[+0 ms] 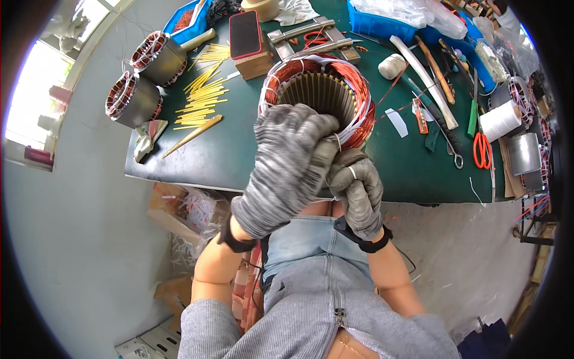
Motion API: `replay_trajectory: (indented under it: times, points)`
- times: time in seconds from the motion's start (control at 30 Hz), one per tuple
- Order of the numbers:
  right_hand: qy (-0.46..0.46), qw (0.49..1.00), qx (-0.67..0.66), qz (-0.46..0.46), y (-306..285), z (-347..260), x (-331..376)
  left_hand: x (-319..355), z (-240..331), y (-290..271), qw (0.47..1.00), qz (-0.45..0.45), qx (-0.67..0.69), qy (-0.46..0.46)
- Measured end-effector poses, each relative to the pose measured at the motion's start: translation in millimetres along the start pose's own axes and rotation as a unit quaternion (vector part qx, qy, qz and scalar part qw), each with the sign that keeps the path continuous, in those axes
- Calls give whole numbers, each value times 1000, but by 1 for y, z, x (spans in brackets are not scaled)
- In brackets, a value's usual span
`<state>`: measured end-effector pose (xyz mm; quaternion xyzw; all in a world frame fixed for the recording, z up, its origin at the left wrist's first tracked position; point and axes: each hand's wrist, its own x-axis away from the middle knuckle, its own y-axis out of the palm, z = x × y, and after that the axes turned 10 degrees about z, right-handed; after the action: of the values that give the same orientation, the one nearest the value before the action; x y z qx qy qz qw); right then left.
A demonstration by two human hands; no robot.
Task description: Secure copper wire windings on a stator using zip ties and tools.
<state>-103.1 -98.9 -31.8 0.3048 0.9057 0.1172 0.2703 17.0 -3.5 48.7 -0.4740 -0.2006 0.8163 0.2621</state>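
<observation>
A motor stator with red copper windings laced in white cord stands at the near edge of the bench, its slotted bore facing up toward me. My left hand, in a grey striped glove, curls over the near left rim of the winding; its fingertips are partly hidden. Just to the right and lower, my right hand wears the same kind of glove. Its fingers are closed, and a white cord crosses them beside the winding.
Yellow strips and a pointed wooden stick lie left, near two wound stators. A phone rests on a wooden block. To the right are red-handled scissors, a cord spool, a mallet-like white stick and blue bins.
</observation>
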Motion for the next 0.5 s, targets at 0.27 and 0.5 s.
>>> replay_trajectory:
  times: [0.27,0.5]
  points:
    - [2,1000,22,-12,2,-1,-4,12,-2,-50,982,160,-103,-1]
    - [2,999,53,-1,1,-1,-3,-5,5,-33,964,-48,-246,94]
